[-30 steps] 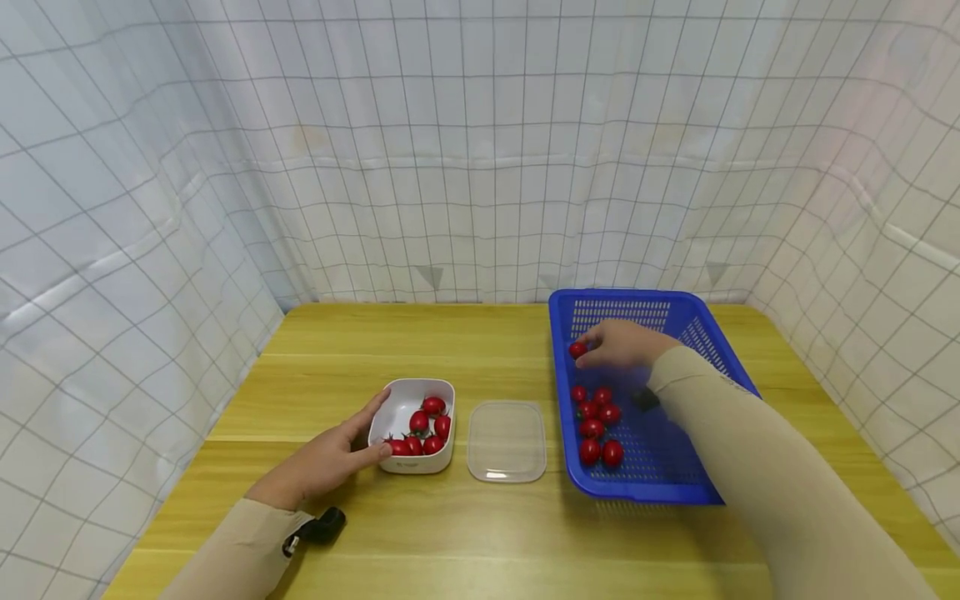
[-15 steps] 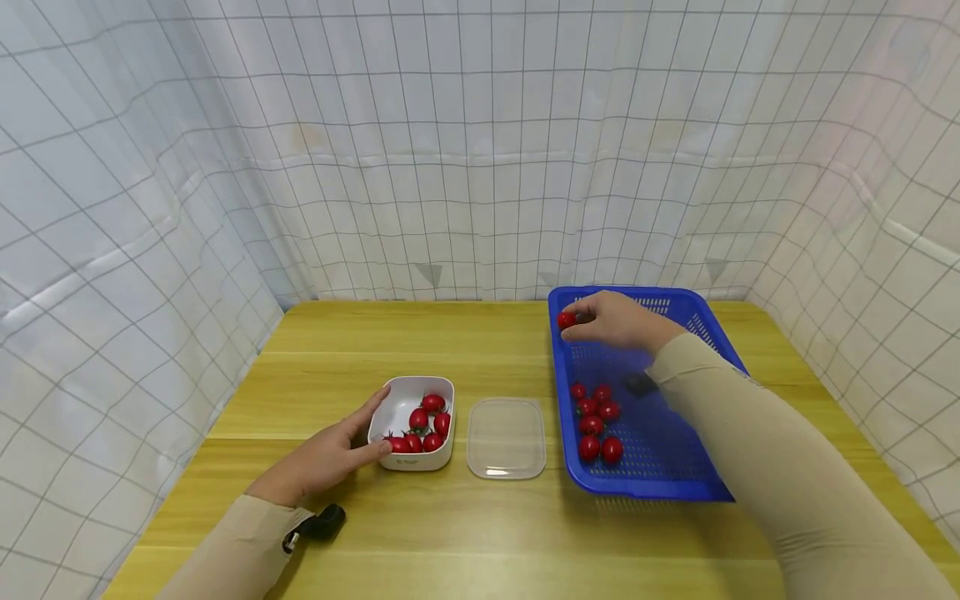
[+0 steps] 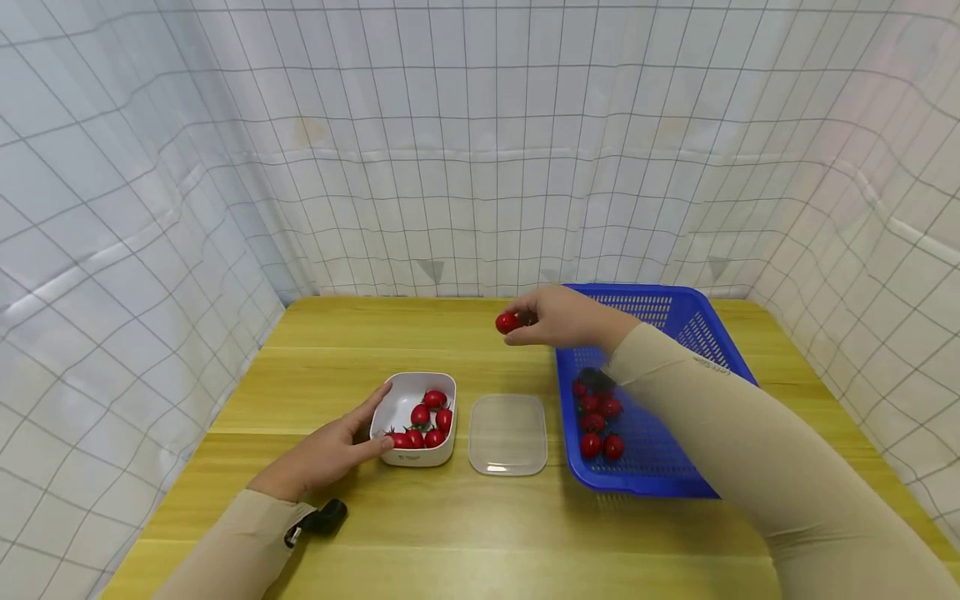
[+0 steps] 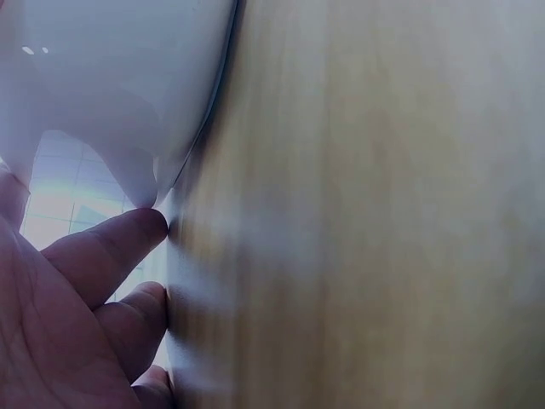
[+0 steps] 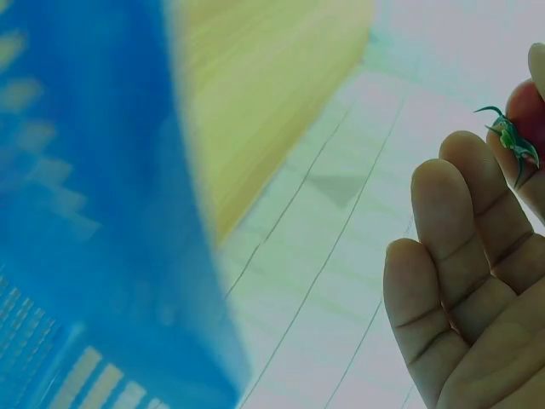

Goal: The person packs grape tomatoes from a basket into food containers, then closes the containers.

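Note:
My right hand [image 3: 566, 317] pinches a red cherry tomato [image 3: 507, 322] between thumb and fingertips, above the table just left of the blue basket's far-left part. In the right wrist view the tomato's green stem [image 5: 508, 139] shows beside the fingers. My left hand [image 3: 330, 450] holds a small white square container [image 3: 431, 457] at its left side, thumb at the near corner and a finger at the far one. Several cherry tomatoes [image 3: 420, 415] lie in its right and near parts. Left fingers [image 4: 111, 251] touch the container's glossy outer wall in the left wrist view.
A blue perforated basket [image 3: 573, 477] stands on the right, with several more tomatoes [image 3: 591, 447] along its left side. Between container and basket lies a clear flat lid [image 3: 507, 435]. White gridded curtains [image 3: 480, 167] enclose the wooden table [image 3: 450, 533].
My right hand has lifted the tomato out of the blue basket and carried it left past the rim. The left hand and the white container have stayed in place.

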{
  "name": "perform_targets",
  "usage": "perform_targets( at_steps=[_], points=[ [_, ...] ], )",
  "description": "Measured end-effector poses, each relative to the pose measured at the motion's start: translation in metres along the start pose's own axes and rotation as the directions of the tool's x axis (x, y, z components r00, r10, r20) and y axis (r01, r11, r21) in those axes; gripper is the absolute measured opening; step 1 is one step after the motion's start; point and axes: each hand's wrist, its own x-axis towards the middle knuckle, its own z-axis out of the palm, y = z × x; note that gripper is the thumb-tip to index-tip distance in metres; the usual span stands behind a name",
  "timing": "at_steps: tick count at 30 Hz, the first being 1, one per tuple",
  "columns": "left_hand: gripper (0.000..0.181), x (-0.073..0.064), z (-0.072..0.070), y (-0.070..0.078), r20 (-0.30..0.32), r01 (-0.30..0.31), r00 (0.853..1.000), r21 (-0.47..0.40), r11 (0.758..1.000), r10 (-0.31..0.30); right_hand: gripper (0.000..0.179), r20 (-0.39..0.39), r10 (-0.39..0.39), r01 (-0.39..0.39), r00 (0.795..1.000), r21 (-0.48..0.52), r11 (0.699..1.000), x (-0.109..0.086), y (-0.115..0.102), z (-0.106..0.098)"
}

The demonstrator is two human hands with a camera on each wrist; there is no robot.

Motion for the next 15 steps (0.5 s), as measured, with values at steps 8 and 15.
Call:
perform_targets(
  at_steps=[8,15],
  points=[
    [0.085,0.0,0.0,0.002,-0.017,0.017,1.0,0.045,0.999,-0.017,0.033,0.075,-0.06,0.064,0.995,-0.05,0.997,0.016,-0.029,0.016],
    [0.085,0.0,0.0,0.002,-0.018,0.018,1.0,0.047,0.999,-0.017,0.027,0.137,-0.093,0.11,0.986,-0.12,0.987,0.031,-0.045,0.033]
  ],
)
